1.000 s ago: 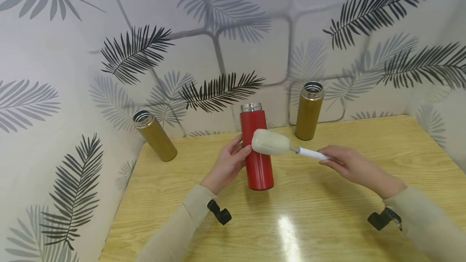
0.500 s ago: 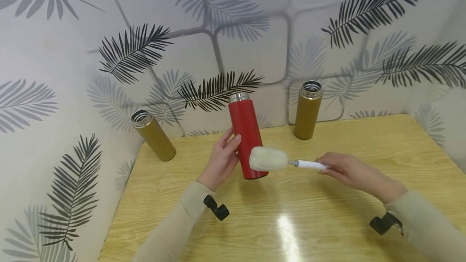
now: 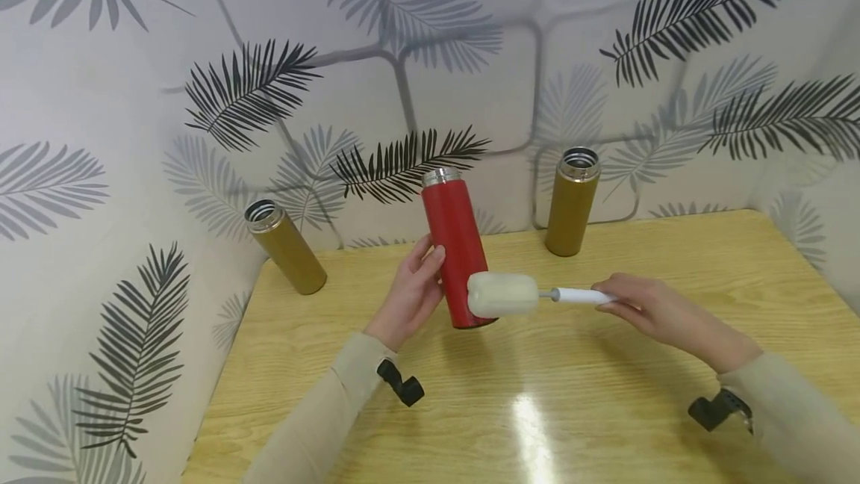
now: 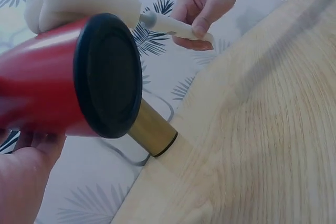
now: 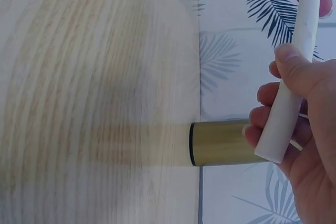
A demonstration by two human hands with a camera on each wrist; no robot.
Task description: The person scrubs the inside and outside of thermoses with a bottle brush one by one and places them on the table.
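My left hand (image 3: 413, 293) grips a red thermos bottle (image 3: 454, 234) around its side. The bottle is lidless, with a bare steel neck at the top, and it leans a little to the left. In the left wrist view its black base (image 4: 110, 77) shows, raised above the table. My right hand (image 3: 648, 308) holds a bottle brush by its white handle (image 5: 286, 108), thumb along one side and fingers curled round the other. The brush's cream sponge head (image 3: 504, 293) lies against the lower right side of the bottle.
Two lidless gold thermos bottles stand at the back of the wooden table (image 3: 605, 409): a left one (image 3: 287, 249) by the corner and a right one (image 3: 572, 204) near the wall. Leaf-patterned wallpaper (image 3: 470, 95) covers the walls behind and at left.
The red bottle has risen and tilted to the left in my left hand. The sponge head has moved from the bottle's middle down to near its base.
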